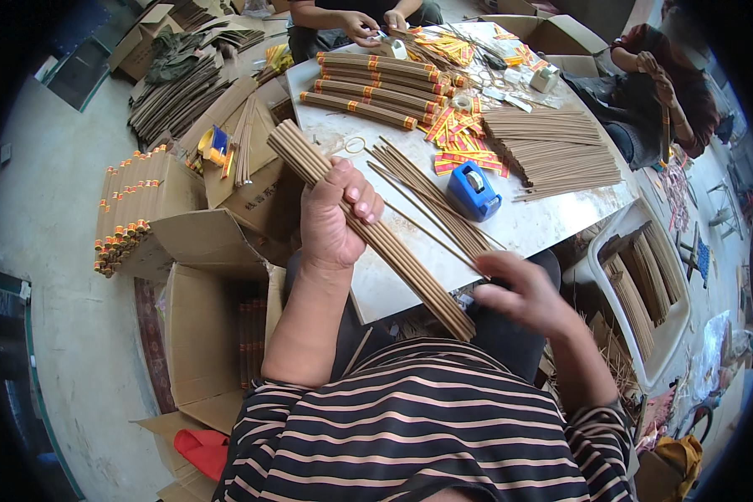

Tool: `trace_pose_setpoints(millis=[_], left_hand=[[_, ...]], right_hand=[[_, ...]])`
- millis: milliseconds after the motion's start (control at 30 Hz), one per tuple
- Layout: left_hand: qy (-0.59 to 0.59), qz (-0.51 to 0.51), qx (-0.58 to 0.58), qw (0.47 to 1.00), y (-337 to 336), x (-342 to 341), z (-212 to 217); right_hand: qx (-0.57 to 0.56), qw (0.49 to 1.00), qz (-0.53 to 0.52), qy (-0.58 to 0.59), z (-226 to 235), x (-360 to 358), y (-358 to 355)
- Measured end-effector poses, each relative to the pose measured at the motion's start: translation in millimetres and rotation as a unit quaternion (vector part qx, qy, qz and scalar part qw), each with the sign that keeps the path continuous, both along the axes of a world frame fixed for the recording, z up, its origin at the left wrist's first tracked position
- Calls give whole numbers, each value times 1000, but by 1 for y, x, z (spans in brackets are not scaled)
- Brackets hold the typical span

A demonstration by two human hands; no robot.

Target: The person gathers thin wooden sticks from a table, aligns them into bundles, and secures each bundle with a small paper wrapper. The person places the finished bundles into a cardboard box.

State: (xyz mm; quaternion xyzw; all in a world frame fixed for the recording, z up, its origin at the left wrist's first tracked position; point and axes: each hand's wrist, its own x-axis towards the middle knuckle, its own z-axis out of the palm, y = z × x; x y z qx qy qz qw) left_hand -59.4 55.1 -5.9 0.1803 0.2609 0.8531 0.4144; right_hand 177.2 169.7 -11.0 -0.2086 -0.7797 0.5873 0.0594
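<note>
From the head view, my left grip [336,207] is closed around a bundle of brown sticks [410,269], held slantwise over the near edge of the desk [383,289]; no band shows on it, though my grip hides part. My right grip [523,289] is blurred near the ends of some loose sticks [433,213]; I cannot tell whether it holds any. Banded bundles [376,82], which look finished, lie side by side farther back. Unbanded, and so left by my judgement, are this bundle, the loose sticks and a broad stick pile [552,144]. Red-and-yellow labels [464,138] and a blue tape dispenser [475,194] lie between.
</note>
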Motion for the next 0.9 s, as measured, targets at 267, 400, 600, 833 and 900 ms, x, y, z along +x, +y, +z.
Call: trace_pose_setpoints(millis=[267,400,600,833,900], left_hand=[[31,74,-119,990,-13,8,16],[-13,45,-109,993,-17,5,-1],[-2,59,-97,994,-12,6,6],[-10,-31,3,999,-18,3,7],[-4,12,-48,999,-16,7,12]], right_hand=[[-213,964,138,-74,-10,-83,-47],[-179,974,135,-41,-19,-81,-53],[-230,964,114,-65,-15,-80,-60],[-390,896,214,2,-18,-80,-56],[-318,932,174,-28,-19,-82,-57]])
